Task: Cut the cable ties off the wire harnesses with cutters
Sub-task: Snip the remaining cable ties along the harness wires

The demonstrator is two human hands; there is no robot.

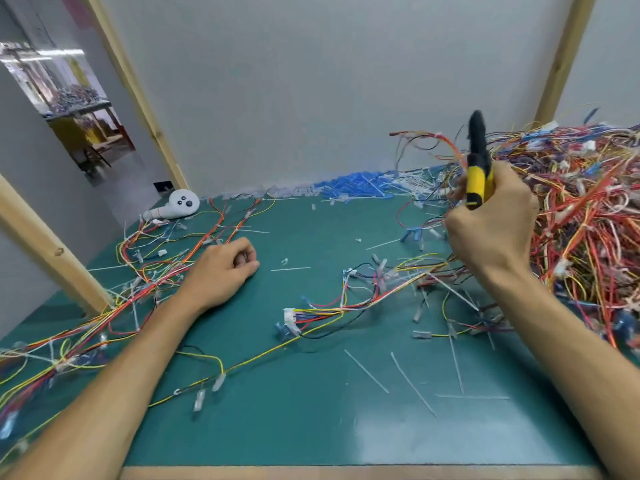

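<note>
A green surface (294, 427) lies under both hands. A big heap of wire harnesses (588, 209), mostly red, orange and yellow, rises just to the right of the right fingers and behind them, and some of its loose strands reach past them. A second tangle of harnesses (149, 271) spreads to the left of the left fingers and runs under that forearm. One single harness (346, 308) trails across the surface between the two sets of fingers, nearer the right wrist, with white connectors at its ends.

The right hand (495, 223) is raised above the surface, its fingers wrapped tight round the yellow handles of the cutters (478, 168). The black nose points up, beside a red strand; blur hides whether the blades touch it. The left hand (225, 271) rests on the surface, fingers loosely curled under the palm and idle.

A pile of blue pieces (353, 185) lies beyond the fingers along the wall. A white device (180, 204) lies beyond the left fingers. Cut cable ties (412, 382), thin and white, lie scattered nearer than the right fingers.
</note>
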